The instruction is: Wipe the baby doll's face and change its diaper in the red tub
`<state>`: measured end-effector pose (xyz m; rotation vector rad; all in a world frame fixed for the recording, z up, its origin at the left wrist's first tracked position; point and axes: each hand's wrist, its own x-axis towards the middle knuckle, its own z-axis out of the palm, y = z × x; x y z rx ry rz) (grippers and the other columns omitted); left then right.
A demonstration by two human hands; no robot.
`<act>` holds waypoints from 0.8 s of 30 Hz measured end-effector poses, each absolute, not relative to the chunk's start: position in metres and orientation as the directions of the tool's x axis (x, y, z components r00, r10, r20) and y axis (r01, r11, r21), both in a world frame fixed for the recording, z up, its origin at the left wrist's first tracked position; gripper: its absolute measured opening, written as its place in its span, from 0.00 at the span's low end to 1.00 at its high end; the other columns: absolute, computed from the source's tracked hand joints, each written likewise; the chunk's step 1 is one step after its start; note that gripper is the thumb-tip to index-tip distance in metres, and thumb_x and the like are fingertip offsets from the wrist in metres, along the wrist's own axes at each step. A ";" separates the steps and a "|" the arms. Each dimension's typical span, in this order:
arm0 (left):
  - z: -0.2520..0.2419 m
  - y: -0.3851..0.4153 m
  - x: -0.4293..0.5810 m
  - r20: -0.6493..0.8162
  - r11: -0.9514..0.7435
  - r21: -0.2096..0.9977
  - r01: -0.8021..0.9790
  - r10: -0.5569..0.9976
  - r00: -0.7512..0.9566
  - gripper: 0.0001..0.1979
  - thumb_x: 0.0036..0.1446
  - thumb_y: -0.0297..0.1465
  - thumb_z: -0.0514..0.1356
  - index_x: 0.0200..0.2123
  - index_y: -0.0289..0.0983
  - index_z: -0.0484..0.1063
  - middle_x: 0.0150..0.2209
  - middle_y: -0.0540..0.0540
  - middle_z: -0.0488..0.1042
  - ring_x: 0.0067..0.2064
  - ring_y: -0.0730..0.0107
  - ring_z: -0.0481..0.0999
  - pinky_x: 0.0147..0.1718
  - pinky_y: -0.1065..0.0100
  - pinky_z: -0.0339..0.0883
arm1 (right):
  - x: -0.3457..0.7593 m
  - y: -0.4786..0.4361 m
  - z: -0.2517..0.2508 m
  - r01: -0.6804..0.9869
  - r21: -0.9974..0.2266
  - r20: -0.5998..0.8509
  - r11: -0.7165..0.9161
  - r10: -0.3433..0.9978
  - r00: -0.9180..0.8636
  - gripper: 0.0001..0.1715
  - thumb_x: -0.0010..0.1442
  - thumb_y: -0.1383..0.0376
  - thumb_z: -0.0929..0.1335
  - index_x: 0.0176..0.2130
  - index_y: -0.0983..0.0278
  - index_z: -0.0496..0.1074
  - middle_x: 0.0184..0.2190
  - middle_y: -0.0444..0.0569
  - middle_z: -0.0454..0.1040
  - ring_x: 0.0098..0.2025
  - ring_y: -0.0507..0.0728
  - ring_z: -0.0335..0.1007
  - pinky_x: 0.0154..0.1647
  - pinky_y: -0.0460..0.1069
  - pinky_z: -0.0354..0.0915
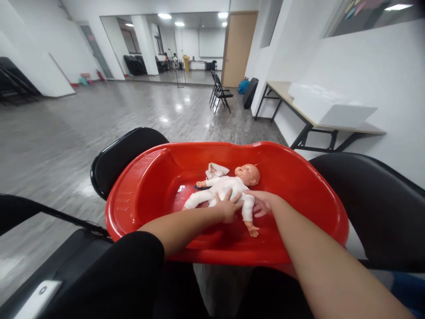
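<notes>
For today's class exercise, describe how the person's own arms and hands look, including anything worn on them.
The left hand and right hand are bare, with no gloves, rings or watch showing. A black sleeve ends near the elbow of the left arm; no sleeve shows on the right arm.

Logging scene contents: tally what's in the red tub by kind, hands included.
Baby doll: 1
White crumpled packet: 1
Blue item, partly under the doll: 1
Hands: 2, left hand and right hand
Total: 5
</notes>
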<state>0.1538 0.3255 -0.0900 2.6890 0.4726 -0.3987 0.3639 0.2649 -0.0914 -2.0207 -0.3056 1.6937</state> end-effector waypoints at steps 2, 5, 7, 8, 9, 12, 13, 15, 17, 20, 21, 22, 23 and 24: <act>-0.087 0.329 0.159 -0.367 -0.865 0.322 0.384 0.260 0.893 0.38 0.60 0.38 0.59 0.73 0.53 0.52 0.75 0.55 0.30 0.73 0.35 0.25 0.53 0.14 0.39 | 0.350 0.260 -0.091 -0.115 -0.463 -0.877 -0.879 0.436 0.201 0.32 0.60 0.48 0.73 0.52 0.67 0.69 0.44 0.61 0.77 0.47 0.64 0.76 0.47 0.59 0.75; -0.080 0.344 0.160 -0.257 -0.861 0.387 0.331 0.244 0.935 0.25 0.63 0.37 0.58 0.64 0.48 0.68 0.73 0.50 0.51 0.71 0.44 0.49 0.62 0.34 0.54 | 0.328 0.257 -0.094 -0.205 -0.521 -0.849 -0.829 0.475 0.232 0.19 0.67 0.62 0.69 0.53 0.69 0.66 0.41 0.58 0.77 0.43 0.58 0.78 0.45 0.52 0.76; -0.075 0.360 0.154 -0.134 -0.853 0.411 0.321 0.292 0.947 0.20 0.66 0.35 0.56 0.59 0.41 0.73 0.65 0.43 0.65 0.64 0.53 0.64 0.63 0.53 0.60 | 0.315 0.256 -0.096 -0.237 -0.553 -0.830 -0.799 0.501 0.247 0.17 0.69 0.67 0.66 0.56 0.67 0.64 0.41 0.54 0.77 0.41 0.55 0.78 0.46 0.51 0.76; -0.074 0.369 0.150 -0.089 -0.841 0.410 0.352 0.347 0.933 0.18 0.67 0.34 0.55 0.57 0.39 0.74 0.62 0.41 0.68 0.60 0.55 0.68 0.62 0.57 0.61 | 0.310 0.256 -0.095 -0.242 -0.558 -0.826 -0.794 0.502 0.258 0.17 0.69 0.68 0.65 0.57 0.67 0.63 0.41 0.53 0.77 0.41 0.55 0.78 0.46 0.51 0.76; -0.073 0.379 0.145 -0.061 -0.821 0.401 0.406 0.419 0.906 0.18 0.67 0.35 0.54 0.56 0.37 0.74 0.60 0.38 0.69 0.58 0.53 0.69 0.61 0.57 0.62 | 0.306 0.256 -0.094 -0.236 -0.554 -0.827 -0.798 0.494 0.269 0.17 0.69 0.68 0.64 0.57 0.67 0.63 0.41 0.53 0.77 0.43 0.56 0.78 0.47 0.52 0.76; -0.079 0.413 0.135 -0.015 -0.700 0.371 0.611 0.653 0.757 0.23 0.66 0.39 0.55 0.62 0.39 0.68 0.65 0.36 0.62 0.62 0.43 0.63 0.57 0.48 0.63 | 0.302 0.255 -0.075 -0.180 -0.468 -0.856 -0.865 0.393 0.335 0.23 0.67 0.61 0.68 0.56 0.71 0.65 0.46 0.65 0.75 0.51 0.67 0.75 0.49 0.62 0.75; -0.083 0.425 0.133 -0.015 -0.639 0.378 0.670 0.719 0.695 0.26 0.66 0.40 0.56 0.65 0.42 0.64 0.68 0.37 0.57 0.65 0.41 0.59 0.57 0.47 0.63 | 0.302 0.255 -0.064 -0.133 -0.439 -0.849 -0.888 0.362 0.385 0.28 0.64 0.58 0.71 0.56 0.72 0.66 0.48 0.70 0.74 0.53 0.72 0.73 0.49 0.66 0.73; -0.089 0.448 0.133 -0.061 -0.497 0.430 0.753 0.817 0.574 0.32 0.65 0.42 0.57 0.71 0.47 0.55 0.69 0.37 0.54 0.67 0.42 0.56 0.58 0.48 0.61 | 0.304 0.253 -0.037 0.086 -0.444 -0.750 -0.892 0.422 0.509 0.30 0.57 0.56 0.75 0.51 0.73 0.70 0.47 0.74 0.73 0.53 0.78 0.72 0.49 0.70 0.71; -0.094 0.467 0.138 -0.133 -0.383 0.484 0.787 0.857 0.498 0.34 0.66 0.44 0.57 0.72 0.50 0.52 0.65 0.37 0.61 0.63 0.46 0.63 0.57 0.52 0.61 | 0.302 0.247 -0.010 0.398 -0.481 -0.558 -0.781 0.623 0.549 0.22 0.55 0.57 0.75 0.43 0.71 0.74 0.44 0.70 0.76 0.52 0.77 0.72 0.52 0.67 0.69; -0.098 0.483 0.148 -0.156 -0.324 0.507 0.799 0.877 0.455 0.34 0.64 0.50 0.58 0.69 0.50 0.55 0.59 0.37 0.69 0.57 0.47 0.70 0.54 0.53 0.63 | 0.288 0.223 0.019 0.598 -0.552 -0.330 -0.581 0.811 0.482 0.17 0.59 0.55 0.72 0.40 0.66 0.77 0.44 0.60 0.77 0.50 0.71 0.73 0.55 0.60 0.67; -0.099 0.485 0.151 -0.137 -0.312 0.504 0.805 0.892 0.432 0.35 0.63 0.52 0.59 0.69 0.49 0.56 0.59 0.37 0.69 0.57 0.45 0.70 0.53 0.52 0.64 | 0.280 0.211 0.024 0.601 -0.594 -0.282 -0.535 0.838 0.467 0.18 0.61 0.54 0.70 0.43 0.64 0.77 0.45 0.58 0.77 0.50 0.68 0.74 0.54 0.58 0.67; -0.100 0.486 0.153 -0.121 -0.294 0.504 0.813 0.907 0.403 0.36 0.62 0.53 0.60 0.68 0.49 0.56 0.59 0.38 0.70 0.57 0.44 0.70 0.52 0.51 0.64 | 0.270 0.199 0.027 0.588 -0.647 -0.250 -0.486 0.863 0.439 0.19 0.63 0.54 0.69 0.47 0.63 0.77 0.45 0.56 0.78 0.49 0.66 0.74 0.53 0.56 0.67; -0.102 0.486 0.155 -0.112 -0.275 0.507 0.817 0.919 0.379 0.36 0.60 0.53 0.61 0.67 0.48 0.58 0.58 0.38 0.71 0.57 0.44 0.70 0.52 0.52 0.64 | 0.259 0.186 0.029 0.565 -0.697 -0.235 -0.442 0.885 0.402 0.19 0.64 0.55 0.67 0.50 0.62 0.76 0.45 0.53 0.78 0.48 0.63 0.75 0.53 0.55 0.67; -0.104 0.485 0.156 -0.112 -0.261 0.514 0.817 0.924 0.365 0.35 0.60 0.51 0.62 0.66 0.47 0.60 0.57 0.39 0.73 0.56 0.45 0.71 0.51 0.53 0.64 | 0.247 0.174 0.031 0.529 -0.749 -0.227 -0.399 0.905 0.360 0.20 0.64 0.56 0.66 0.52 0.61 0.75 0.45 0.52 0.78 0.48 0.62 0.75 0.53 0.54 0.67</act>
